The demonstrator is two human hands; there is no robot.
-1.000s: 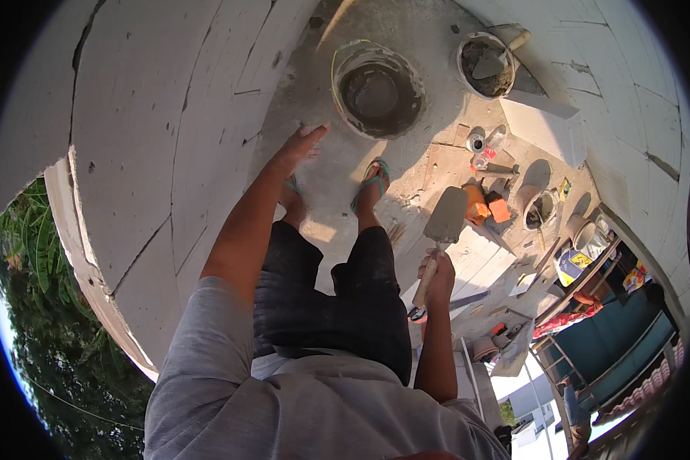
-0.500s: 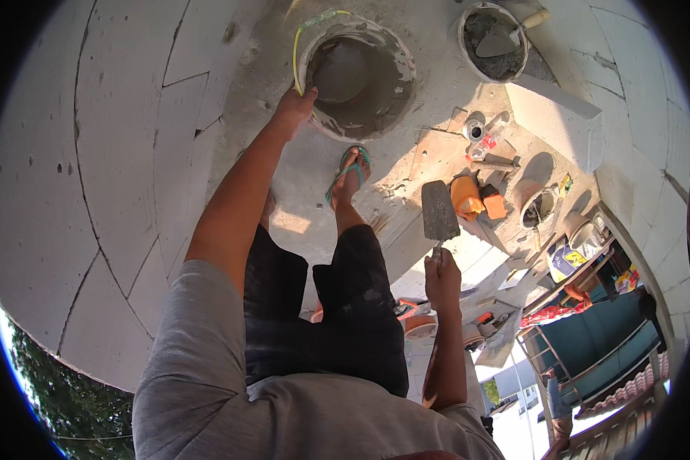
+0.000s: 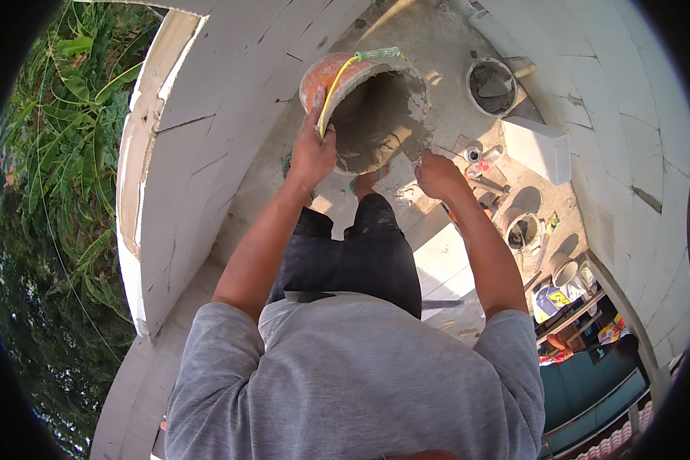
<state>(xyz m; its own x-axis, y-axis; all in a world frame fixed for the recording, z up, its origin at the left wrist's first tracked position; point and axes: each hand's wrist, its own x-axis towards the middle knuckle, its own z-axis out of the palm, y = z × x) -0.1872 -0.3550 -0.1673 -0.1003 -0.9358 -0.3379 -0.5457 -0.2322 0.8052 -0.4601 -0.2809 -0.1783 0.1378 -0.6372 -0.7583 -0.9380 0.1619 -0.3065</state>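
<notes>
An orange bucket (image 3: 314,79) is lifted off the floor and tilted, its mortar-smeared mouth turned toward me. My left hand (image 3: 314,153) is closed on its rim at the left, by the yellow wire handle (image 3: 337,84) with its green grip. Grey wet mortar (image 3: 360,146) coats the inside. My right hand (image 3: 441,176) is closed around the handle of a trowel (image 3: 408,142), whose mortar-covered blade reaches into the bucket at the right side of the mouth. The blade's edges blend with the mortar, so its tip is hard to make out.
Pale block walls rise at left (image 3: 230,100) and right (image 3: 629,100). At the back right stands a bucket (image 3: 470,84) with mortar and another trowel (image 3: 495,87). Nearer lie a white block (image 3: 538,149), a jar (image 3: 474,151) and a small bucket (image 3: 523,230). Plants (image 3: 69,153) show beyond the left wall.
The bucket has come up from the floor and tipped toward me in my left hand. My right hand has brought the trowel from beside my leg up and forward to the bucket's mouth.
</notes>
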